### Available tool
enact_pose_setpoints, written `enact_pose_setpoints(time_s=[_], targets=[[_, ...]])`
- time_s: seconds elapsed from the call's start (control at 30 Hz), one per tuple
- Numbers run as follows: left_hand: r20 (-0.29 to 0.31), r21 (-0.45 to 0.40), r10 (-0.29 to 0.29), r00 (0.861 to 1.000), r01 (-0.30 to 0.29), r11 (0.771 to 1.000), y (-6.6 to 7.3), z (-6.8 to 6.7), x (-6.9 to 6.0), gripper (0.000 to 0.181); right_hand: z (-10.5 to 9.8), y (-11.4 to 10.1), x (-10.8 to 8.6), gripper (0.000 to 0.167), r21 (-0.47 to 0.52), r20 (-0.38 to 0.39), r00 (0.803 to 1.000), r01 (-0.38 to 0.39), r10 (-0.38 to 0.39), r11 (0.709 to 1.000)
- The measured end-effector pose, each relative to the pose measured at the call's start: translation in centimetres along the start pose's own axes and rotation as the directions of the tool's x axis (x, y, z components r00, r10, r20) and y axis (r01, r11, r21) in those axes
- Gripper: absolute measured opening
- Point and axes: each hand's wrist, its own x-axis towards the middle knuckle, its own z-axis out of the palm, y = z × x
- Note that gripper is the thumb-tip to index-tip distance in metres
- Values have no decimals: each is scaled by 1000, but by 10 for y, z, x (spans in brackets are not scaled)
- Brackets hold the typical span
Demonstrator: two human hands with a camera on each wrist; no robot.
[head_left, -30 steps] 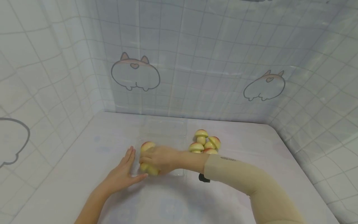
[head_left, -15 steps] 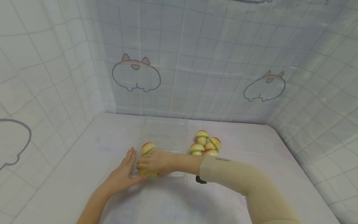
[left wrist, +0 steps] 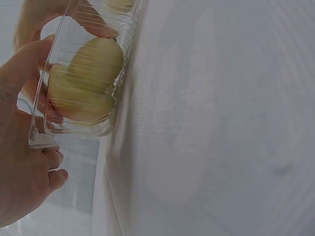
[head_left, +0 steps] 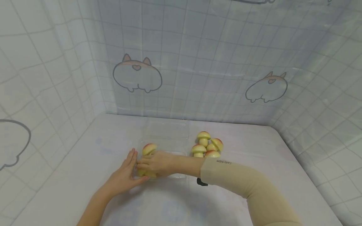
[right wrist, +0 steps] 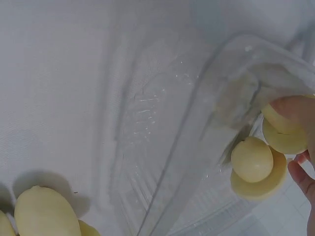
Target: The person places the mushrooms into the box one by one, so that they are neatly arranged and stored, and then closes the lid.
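A clear plastic box [head_left: 178, 176] lies on the table, its hinged lid [head_left: 169, 128] folded back flat behind it. My right hand [head_left: 159, 163] reaches inside and grips a yellow toy mushroom [left wrist: 98, 64] in the front left corner. Another mushroom [head_left: 149, 148] with a reddish cap sits behind that hand in the box, its stem facing the camera in the right wrist view. My left hand [head_left: 122, 177] rests around the same corner from outside, fingers straight along the left wall and thumb by the front. The right hand partly hides the held mushroom in the head view.
Several more toy mushrooms [head_left: 204, 138] lie in a cluster on the table to the right of the box, just behind the right forearm. A tiled-pattern curtain [head_left: 198, 78] closes off the back and both sides of the table [head_left: 249, 150].
My right hand has moved a little left inside the box with the mushroom, toward the left wall. The left hand, the box and the cluster at right have barely shifted.
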Motion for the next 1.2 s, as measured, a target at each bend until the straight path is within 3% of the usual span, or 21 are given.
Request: enact_pose_setpoints(time_s=[0.3,0.63,0.83,1.2], targets=[[19,-22,-20,1000,20,1000,-5,4,2,111,1,3,-5,80,54,-4,998,-58,59,997],[15,-15,-12,1000,12,1000,-5,3,2,110,-11,11,-18,92,213,-42,992,-107,118,971],[9,-9,-15,1000,15,1000,-5,3,2,111,-14,18,-31,91,354,-103,976,-143,191,924],[11,-10,-13,1000,13,1000,-2,1,1,112,-16,26,-51,97,424,-175,933,-216,314,880]])
